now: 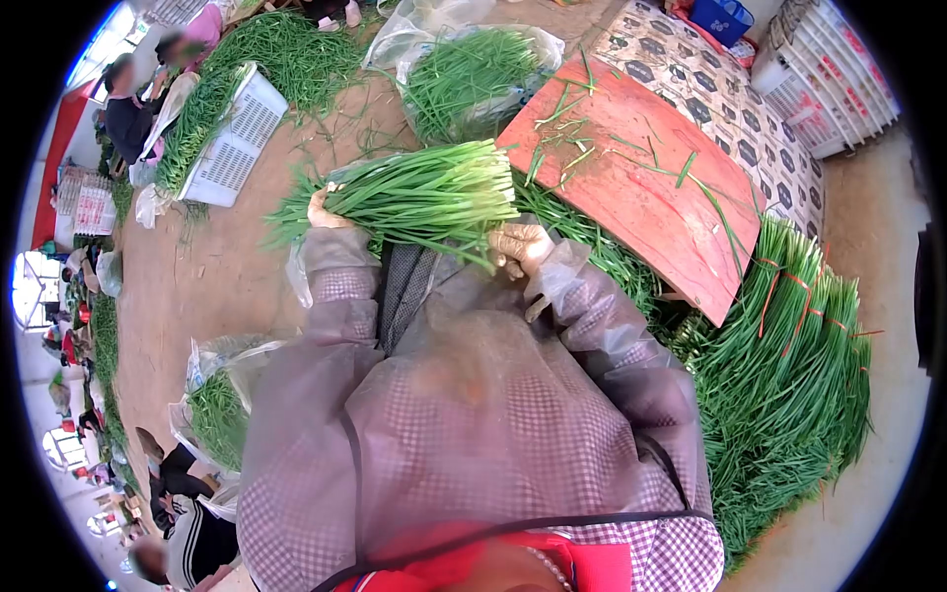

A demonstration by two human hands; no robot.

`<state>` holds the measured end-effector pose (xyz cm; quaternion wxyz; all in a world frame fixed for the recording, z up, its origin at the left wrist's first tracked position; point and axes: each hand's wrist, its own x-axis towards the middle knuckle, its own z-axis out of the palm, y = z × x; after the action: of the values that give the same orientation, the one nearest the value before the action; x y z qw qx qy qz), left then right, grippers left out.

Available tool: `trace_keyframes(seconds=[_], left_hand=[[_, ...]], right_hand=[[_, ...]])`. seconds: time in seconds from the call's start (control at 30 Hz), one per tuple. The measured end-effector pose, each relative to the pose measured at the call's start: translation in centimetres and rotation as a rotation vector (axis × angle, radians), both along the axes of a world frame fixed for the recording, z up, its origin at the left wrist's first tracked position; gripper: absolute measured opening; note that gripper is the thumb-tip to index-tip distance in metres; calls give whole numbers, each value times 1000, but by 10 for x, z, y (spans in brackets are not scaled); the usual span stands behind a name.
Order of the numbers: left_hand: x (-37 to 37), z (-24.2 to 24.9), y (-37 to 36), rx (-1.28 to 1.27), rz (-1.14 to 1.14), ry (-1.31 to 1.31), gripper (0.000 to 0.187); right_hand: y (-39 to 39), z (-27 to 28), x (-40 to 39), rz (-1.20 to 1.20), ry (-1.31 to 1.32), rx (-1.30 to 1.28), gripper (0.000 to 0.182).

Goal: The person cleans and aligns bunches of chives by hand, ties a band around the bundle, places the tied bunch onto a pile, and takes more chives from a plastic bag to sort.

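Observation:
A thick bunch of green chives (424, 192) lies crosswise in front of my body, its pale stem ends to the right and its leafy tips to the left. Around the leafy part, my left hand (327, 211) is closed, with much of its grip hidden under the leaves. My right hand (521, 247) has its fingers curled at the lower edge of the pale stem ends, where a few stems hang down by the fingertips. Both hands look gloved, and clear plastic oversleeves cover my forearms.
A red board (641, 178) with loose scraps stands ahead to the right. Tied chive bundles (789, 296) are stacked at my right. Beyond are a chive-filled plastic bag (473, 79), a white crate (237, 138) and stacked white crates (829, 79). Other people (128, 113) sit at left.

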<state>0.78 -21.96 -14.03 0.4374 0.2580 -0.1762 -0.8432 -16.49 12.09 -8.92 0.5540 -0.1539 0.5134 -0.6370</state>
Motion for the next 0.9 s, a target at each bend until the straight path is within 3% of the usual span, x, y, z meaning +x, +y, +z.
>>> trace_keyframes(seconds=[0.03, 0.13, 0.27, 0.33, 0.4, 0.47, 0.53, 0.6, 0.63, 0.7, 0.9], left_hand=[[-17, 42, 35, 70, 85, -119, 10], [-21, 36, 26, 52, 90, -121, 12], [-27, 68, 55, 70, 104, -205, 16], [-26, 72, 57, 33, 108, -251, 19], [-27, 79, 60, 44, 116, -258, 19], [-32, 88, 69, 56, 115, -270, 19], [-38, 97, 79, 101, 91, -267, 20], [-35, 68, 52, 89, 82, -214, 20], [-35, 61, 45, 80, 75, -164, 21], [-33, 55, 40, 65, 73, -172, 21], [-39, 75, 62, 106, 57, -232, 20]], right_hand=[[4, -1, -5, 14, 89, 4, 18], [14, 4, -11, 27, 189, 71, 16], [26, -4, -25, -124, 213, 146, 21], [36, -6, -37, -309, 179, 101, 16], [42, 11, -41, -231, 164, 149, 16], [29, 24, -26, -96, 248, 38, 18], [8, 17, -13, 50, 160, -102, 28], [-13, -1, 3, -106, 87, -68, 25], [-11, 9, 6, -104, 89, -72, 25], [-3, 28, 11, -7, -147, -207, 20], [10, 38, 9, -52, 22, 5, 18]])
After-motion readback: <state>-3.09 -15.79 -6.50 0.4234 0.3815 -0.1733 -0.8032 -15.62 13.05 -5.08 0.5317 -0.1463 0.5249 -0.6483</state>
